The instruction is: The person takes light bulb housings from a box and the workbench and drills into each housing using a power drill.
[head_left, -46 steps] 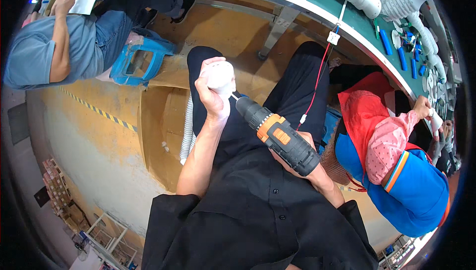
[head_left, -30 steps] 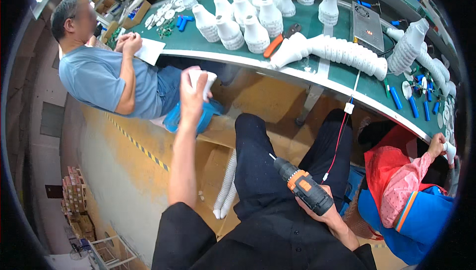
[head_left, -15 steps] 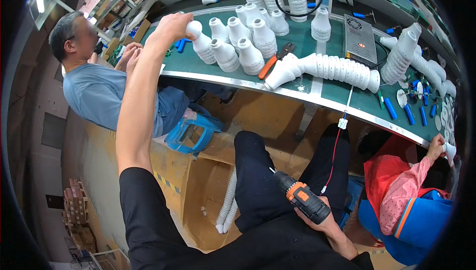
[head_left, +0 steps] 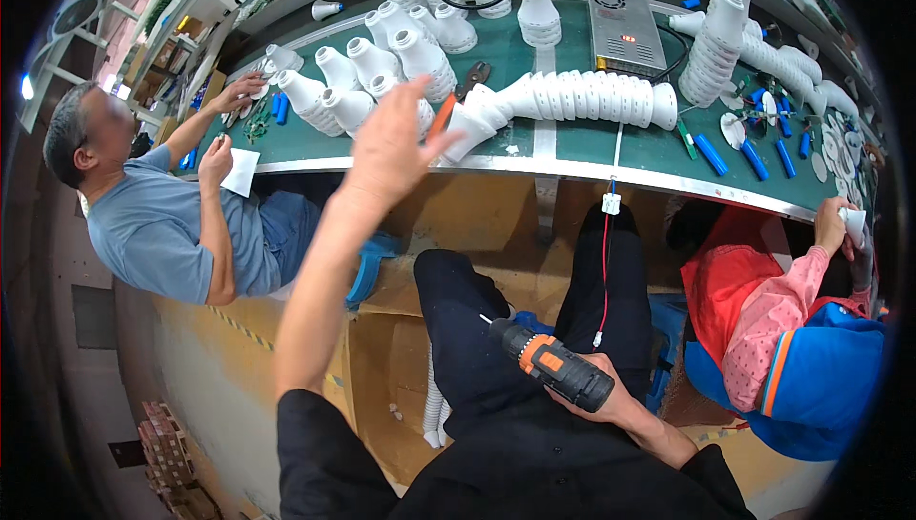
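My left hand (head_left: 393, 143) is raised over the near edge of the green workbench (head_left: 563, 143), fingers apart, holding nothing. It hovers in front of a group of white cone-shaped lamp housings (head_left: 367, 76) standing on the bench. My right hand (head_left: 611, 405) rests low over my lap, gripping a black and orange cordless screwdriver (head_left: 549, 365) whose bit points left. A long row of nested white housings (head_left: 582, 98) lies on its side just right of my left hand.
A person in a blue shirt (head_left: 162, 224) sits at my left, hands on the bench. A person in red and blue (head_left: 792, 329) sits at my right. A grey power supply box (head_left: 625, 33), blue tubes (head_left: 711, 153) and a cardboard box (head_left: 382, 367) by my knees are nearby.
My left hand carried a white housing up from my lap, reached out to the group on the bench, let it go and has drawn back a little, empty. The screwdriver hand stayed low.
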`<control>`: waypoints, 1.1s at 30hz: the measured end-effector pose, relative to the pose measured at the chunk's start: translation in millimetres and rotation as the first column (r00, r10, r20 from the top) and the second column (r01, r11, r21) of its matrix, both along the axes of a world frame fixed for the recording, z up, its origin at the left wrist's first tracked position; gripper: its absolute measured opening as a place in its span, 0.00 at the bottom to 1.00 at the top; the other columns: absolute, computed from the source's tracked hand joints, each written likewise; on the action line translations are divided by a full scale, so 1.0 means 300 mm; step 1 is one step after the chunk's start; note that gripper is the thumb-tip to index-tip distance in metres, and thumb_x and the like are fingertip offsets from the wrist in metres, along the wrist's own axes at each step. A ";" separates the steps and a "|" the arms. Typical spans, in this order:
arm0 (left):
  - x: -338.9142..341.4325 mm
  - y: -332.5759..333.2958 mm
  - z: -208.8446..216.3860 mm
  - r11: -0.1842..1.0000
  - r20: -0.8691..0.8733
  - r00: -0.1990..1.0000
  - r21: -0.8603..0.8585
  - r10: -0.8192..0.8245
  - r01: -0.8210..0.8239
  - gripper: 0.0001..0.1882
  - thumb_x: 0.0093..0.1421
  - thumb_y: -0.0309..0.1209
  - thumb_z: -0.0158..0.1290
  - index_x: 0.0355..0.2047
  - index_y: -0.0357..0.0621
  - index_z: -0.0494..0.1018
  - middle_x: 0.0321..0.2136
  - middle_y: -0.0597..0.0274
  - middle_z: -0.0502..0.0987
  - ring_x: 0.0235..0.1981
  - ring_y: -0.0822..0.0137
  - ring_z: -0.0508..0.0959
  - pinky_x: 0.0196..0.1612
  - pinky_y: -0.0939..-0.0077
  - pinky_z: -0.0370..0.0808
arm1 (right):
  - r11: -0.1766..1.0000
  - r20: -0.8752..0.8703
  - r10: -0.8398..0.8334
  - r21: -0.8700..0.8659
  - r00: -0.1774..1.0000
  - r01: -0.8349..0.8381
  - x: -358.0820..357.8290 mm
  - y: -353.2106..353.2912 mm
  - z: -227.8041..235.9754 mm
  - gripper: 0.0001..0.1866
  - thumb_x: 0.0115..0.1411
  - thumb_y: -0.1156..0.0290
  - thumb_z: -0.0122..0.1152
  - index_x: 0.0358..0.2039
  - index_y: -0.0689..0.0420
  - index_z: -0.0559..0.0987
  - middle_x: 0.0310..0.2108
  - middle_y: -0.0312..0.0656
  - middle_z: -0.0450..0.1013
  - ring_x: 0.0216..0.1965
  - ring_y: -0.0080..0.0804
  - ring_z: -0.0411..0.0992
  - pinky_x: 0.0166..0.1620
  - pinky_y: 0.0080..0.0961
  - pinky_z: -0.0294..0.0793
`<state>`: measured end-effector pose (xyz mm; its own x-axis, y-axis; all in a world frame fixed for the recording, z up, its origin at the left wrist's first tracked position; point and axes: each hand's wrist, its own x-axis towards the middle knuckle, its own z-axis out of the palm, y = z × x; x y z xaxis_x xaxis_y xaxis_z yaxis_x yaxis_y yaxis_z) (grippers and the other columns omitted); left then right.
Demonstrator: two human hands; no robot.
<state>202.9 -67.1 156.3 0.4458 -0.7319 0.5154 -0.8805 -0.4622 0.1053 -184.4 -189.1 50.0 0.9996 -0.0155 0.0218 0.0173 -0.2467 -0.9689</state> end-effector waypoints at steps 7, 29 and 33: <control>-0.073 -0.102 -0.178 0.987 -0.046 0.999 -0.158 0.016 -0.023 0.37 0.48 0.32 0.70 0.55 0.43 0.63 0.46 0.50 0.73 0.47 0.46 0.76 0.49 0.56 0.75 | 0.996 0.011 0.010 -0.093 1.000 -0.009 -0.011 0.011 0.025 0.08 0.51 0.79 0.70 0.32 0.62 0.80 0.26 0.43 0.77 0.26 0.38 0.79 0.32 0.28 0.78; -0.289 0.166 -0.142 0.927 -0.570 0.807 -0.198 0.156 -0.319 0.40 0.50 0.21 0.55 0.65 0.39 0.56 0.42 0.46 0.75 0.41 0.53 0.79 0.50 0.65 0.75 | 0.998 0.029 -0.058 0.000 0.998 0.058 -0.027 0.028 0.017 0.10 0.45 0.80 0.68 0.29 0.61 0.77 0.23 0.41 0.74 0.25 0.39 0.77 0.31 0.29 0.75; -0.475 0.228 -0.380 0.520 -0.686 0.031 -0.579 -0.727 -0.628 0.39 0.56 0.42 0.64 0.63 0.44 0.59 0.39 0.56 0.75 0.31 0.71 0.77 0.34 0.76 0.77 | 0.998 0.003 -0.053 0.021 0.999 0.053 -0.022 0.030 0.033 0.11 0.45 0.81 0.68 0.29 0.61 0.76 0.23 0.41 0.73 0.24 0.37 0.76 0.31 0.28 0.75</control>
